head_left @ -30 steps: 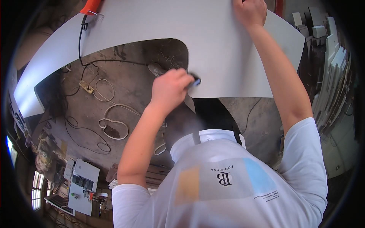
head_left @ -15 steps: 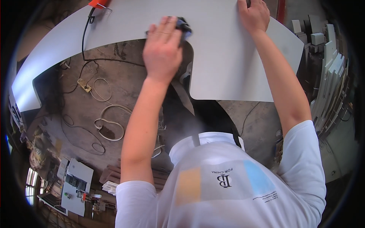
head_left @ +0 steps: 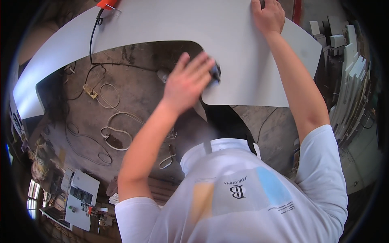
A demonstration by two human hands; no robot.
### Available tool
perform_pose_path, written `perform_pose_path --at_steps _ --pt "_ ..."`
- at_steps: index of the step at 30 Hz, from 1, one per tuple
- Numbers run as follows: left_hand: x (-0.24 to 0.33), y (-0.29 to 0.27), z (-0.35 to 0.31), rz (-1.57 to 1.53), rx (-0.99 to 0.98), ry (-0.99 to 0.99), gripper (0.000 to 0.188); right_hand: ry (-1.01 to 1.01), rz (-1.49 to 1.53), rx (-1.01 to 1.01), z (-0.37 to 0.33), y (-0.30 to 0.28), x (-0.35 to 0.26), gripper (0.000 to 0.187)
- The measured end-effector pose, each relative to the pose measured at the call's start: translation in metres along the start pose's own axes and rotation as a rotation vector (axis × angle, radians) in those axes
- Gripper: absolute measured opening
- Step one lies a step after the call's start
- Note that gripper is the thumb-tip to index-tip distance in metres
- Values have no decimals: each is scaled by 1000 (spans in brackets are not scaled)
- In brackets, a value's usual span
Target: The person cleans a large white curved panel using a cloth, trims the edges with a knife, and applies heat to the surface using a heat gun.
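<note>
A large white board (head_left: 247, 69) with a curved cut-out lies in front of me. My left hand (head_left: 187, 83) is on a small dark-and-blue hand tool (head_left: 216, 75), pressed along the inner edge of the cut-out near its right side. The hand is slightly blurred, and its palm and fingers hide much of the tool. Farther up, my right hand (head_left: 268, 18) rests on the board near its far right edge, fingers curled round something dark that the picture's rim partly cuts off.
An orange power tool (head_left: 107, 4) lies on the board at the far left, its black cord (head_left: 92, 44) hanging into the cut-out. Pale cables (head_left: 117, 129) and a power strip (head_left: 90, 91) lie on the floor. White board offcuts (head_left: 352, 77) are stacked at right.
My left hand has slid with the tool from the far edge of the cut-out round its corner, toward me and to the right. The right hand has hardly moved.
</note>
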State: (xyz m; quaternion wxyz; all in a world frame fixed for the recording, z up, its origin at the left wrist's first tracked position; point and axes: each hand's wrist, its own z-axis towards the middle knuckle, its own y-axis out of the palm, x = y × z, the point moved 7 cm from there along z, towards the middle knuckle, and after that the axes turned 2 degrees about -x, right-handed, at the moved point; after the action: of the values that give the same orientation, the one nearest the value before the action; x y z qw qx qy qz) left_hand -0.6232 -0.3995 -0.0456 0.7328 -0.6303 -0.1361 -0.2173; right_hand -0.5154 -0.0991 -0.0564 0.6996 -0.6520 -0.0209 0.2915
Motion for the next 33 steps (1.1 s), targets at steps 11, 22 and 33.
perform_pose_path --at_steps 11,22,33 --pt "-26 5 31 -48 132 -112 24 20 -30 3 6 2 5 37" --pt "0 26 -15 -433 253 -516 38 -8 -9 18 4 1 2 35" --pt "10 9 -25 -425 250 -646 38 29 -24 22 3 -1 6 34"
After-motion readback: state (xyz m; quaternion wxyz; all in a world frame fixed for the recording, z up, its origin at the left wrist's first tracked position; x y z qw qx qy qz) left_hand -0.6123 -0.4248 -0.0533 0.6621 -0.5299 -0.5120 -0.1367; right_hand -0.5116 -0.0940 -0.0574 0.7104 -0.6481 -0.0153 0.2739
